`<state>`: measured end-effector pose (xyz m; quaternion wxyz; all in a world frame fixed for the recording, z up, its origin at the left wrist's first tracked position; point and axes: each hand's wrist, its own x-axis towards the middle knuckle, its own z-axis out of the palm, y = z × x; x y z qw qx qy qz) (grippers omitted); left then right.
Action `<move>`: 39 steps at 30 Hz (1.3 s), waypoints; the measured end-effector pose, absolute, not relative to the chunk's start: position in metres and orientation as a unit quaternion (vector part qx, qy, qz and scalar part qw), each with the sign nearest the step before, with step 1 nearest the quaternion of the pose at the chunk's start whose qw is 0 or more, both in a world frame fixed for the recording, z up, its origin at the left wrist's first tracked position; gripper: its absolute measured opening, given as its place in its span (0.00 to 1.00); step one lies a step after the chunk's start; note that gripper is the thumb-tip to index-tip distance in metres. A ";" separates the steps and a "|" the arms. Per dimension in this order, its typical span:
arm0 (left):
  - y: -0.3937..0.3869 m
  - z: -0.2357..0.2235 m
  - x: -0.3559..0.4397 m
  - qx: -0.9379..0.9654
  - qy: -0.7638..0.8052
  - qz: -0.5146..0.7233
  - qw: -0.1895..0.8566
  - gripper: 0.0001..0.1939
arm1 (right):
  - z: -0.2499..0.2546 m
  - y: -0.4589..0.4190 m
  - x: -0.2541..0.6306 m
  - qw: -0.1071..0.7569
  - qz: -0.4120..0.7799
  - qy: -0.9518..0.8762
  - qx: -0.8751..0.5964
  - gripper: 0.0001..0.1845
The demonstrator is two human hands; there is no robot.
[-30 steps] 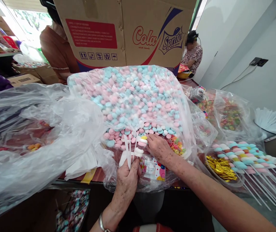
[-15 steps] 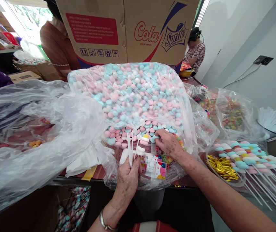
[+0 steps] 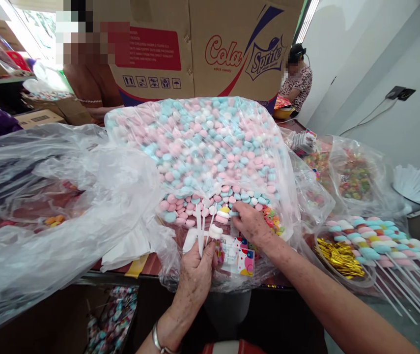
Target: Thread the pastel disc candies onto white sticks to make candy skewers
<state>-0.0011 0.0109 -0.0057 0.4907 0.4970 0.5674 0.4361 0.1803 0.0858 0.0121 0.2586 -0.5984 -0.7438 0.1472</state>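
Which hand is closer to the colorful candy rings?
Right. The right hand is just left of the candy rings; the left hand is farther left and closer to the person, holding white sticks.

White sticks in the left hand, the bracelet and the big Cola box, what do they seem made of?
White sticks: plastic or perhaps paper, fairly matte; their plain, smooth surface fits either. Bracelet: probably metal, given its bright silvery shine. Cola box: likely cardboard, judging by its matte brown printed sides.

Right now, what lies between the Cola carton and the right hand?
In the head view, a clear plastic bag of pink, blue and white candies lies between the carton and the right hand.
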 end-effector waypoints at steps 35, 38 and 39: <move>0.012 0.005 0.002 0.569 0.580 0.379 0.444 0.21 | 0.037 0.080 0.193 0.519 0.562 -0.460 -0.450 0.15; 0.012 0.003 0.002 0.577 0.574 0.387 0.432 0.21 | 0.029 0.079 0.192 0.521 0.572 -0.458 -0.439 0.19; 0.012 0.003 0.002 0.580 0.574 0.389 0.429 0.21 | 0.028 0.078 0.192 0.515 0.564 -0.470 -0.443 0.21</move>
